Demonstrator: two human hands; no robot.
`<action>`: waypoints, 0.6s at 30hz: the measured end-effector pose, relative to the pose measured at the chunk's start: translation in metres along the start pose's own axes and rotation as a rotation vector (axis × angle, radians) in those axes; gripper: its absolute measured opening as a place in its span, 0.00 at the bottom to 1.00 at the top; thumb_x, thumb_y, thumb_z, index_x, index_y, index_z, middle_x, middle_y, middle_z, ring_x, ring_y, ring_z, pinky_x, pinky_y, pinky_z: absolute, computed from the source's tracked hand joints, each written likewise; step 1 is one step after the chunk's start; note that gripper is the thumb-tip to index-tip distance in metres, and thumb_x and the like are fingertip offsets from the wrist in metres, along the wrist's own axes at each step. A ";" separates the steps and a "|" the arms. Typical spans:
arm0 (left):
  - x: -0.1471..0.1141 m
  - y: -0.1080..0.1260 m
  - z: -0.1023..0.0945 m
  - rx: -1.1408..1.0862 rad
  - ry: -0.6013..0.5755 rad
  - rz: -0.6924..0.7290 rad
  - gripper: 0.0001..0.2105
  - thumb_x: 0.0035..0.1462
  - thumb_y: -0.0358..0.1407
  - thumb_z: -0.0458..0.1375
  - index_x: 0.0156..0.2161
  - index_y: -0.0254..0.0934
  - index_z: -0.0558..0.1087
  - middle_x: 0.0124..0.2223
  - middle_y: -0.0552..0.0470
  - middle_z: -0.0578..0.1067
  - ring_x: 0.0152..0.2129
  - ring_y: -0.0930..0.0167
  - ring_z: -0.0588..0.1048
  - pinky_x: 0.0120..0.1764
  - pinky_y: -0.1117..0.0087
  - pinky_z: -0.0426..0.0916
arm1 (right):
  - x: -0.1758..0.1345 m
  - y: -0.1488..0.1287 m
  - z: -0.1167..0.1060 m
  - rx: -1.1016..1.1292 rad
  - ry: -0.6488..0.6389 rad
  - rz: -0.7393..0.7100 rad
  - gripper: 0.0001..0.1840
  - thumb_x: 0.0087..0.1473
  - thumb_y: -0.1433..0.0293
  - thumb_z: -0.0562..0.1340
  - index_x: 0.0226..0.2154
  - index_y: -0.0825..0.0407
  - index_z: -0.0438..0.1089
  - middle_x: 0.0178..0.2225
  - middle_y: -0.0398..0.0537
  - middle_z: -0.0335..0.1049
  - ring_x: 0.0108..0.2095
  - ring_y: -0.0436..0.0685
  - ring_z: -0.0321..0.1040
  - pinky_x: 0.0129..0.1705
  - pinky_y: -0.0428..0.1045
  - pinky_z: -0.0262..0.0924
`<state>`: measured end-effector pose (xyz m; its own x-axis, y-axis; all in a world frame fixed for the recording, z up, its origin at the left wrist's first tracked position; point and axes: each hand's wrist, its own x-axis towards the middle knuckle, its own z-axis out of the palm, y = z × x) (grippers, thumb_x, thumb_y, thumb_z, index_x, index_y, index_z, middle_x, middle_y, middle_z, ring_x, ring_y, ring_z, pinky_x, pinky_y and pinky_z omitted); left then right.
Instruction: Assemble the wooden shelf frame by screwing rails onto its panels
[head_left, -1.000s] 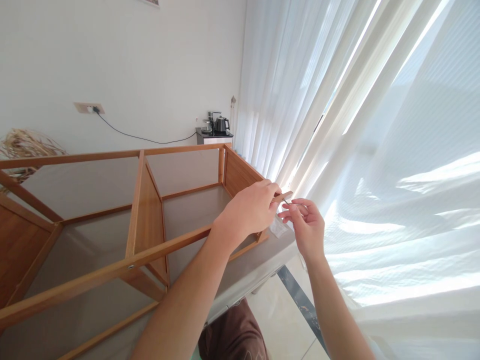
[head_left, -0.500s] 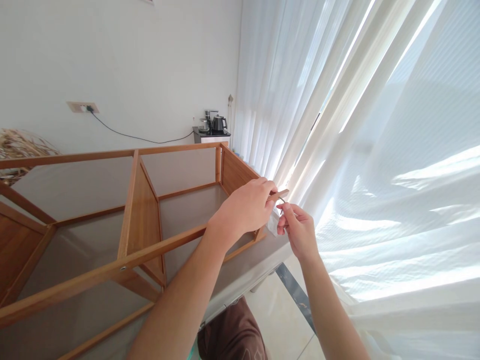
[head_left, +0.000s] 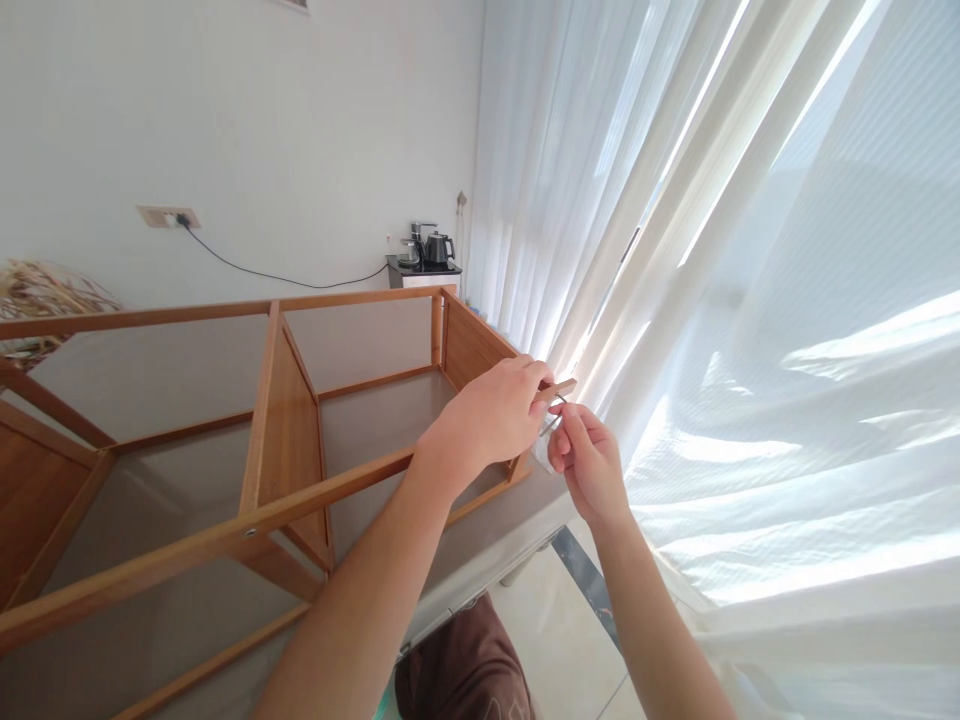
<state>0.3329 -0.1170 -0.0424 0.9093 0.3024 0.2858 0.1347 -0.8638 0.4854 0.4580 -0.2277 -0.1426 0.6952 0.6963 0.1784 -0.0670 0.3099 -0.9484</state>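
Observation:
A brown wooden shelf frame [head_left: 288, 420] lies on its side on a pale-covered surface, with panels set between its rails. My left hand [head_left: 491, 408] is closed around the frame's near right corner, by the end of the rail. Just beyond it, my right hand [head_left: 589, 455] pinches a thin bent metal hex key [head_left: 553, 424] between thumb and fingers. One end of the key meets the rail's end; the screw or hole there is too small to make out. A metal fastener [head_left: 250, 532] shows in the near rail further left.
White curtains [head_left: 750, 400] hang close on the right. At the back, an electric kettle [head_left: 439, 248] stands on a small cabinet, its cord running to a wall socket [head_left: 168, 217]. Dried stalks [head_left: 52, 292] are at far left. Below are my knee [head_left: 465, 665] and floor tiles [head_left: 559, 620].
My right hand has shifted slightly left and the hex key has turned, its free arm now pointing down and left. My left hand stays on the frame's corner.

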 end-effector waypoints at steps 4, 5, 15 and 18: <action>-0.001 0.001 -0.001 -0.008 -0.021 -0.004 0.17 0.68 0.32 0.46 0.58 0.42 0.69 0.60 0.48 0.71 0.57 0.65 0.70 0.55 0.65 0.69 | 0.000 -0.003 -0.001 -0.035 0.014 -0.013 0.18 0.58 0.52 0.66 0.36 0.50 0.74 0.19 0.34 0.56 0.17 0.45 0.54 0.21 0.44 0.50; -0.001 0.002 -0.001 -0.016 -0.028 -0.003 0.18 0.68 0.32 0.46 0.58 0.43 0.69 0.61 0.48 0.70 0.58 0.66 0.69 0.56 0.65 0.69 | 0.000 -0.003 -0.001 -0.040 0.016 -0.019 0.18 0.58 0.52 0.66 0.36 0.50 0.74 0.18 0.34 0.56 0.17 0.45 0.54 0.21 0.44 0.50; -0.001 -0.002 0.001 -0.045 -0.014 0.018 0.18 0.68 0.31 0.46 0.58 0.41 0.71 0.60 0.47 0.70 0.59 0.65 0.68 0.59 0.64 0.67 | -0.001 -0.006 0.001 -0.080 0.031 -0.045 0.17 0.58 0.52 0.65 0.35 0.50 0.74 0.18 0.34 0.55 0.18 0.45 0.53 0.22 0.45 0.50; -0.001 -0.002 0.001 -0.041 -0.024 0.032 0.19 0.69 0.32 0.44 0.59 0.43 0.70 0.60 0.48 0.70 0.60 0.66 0.67 0.60 0.64 0.66 | 0.000 -0.005 -0.001 -0.094 0.032 -0.047 0.17 0.59 0.52 0.65 0.36 0.50 0.75 0.18 0.34 0.55 0.18 0.45 0.54 0.22 0.45 0.50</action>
<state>0.3320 -0.1160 -0.0450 0.9221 0.2648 0.2822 0.0894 -0.8554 0.5103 0.4587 -0.2295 -0.1381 0.7184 0.6612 0.2162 0.0326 0.2785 -0.9599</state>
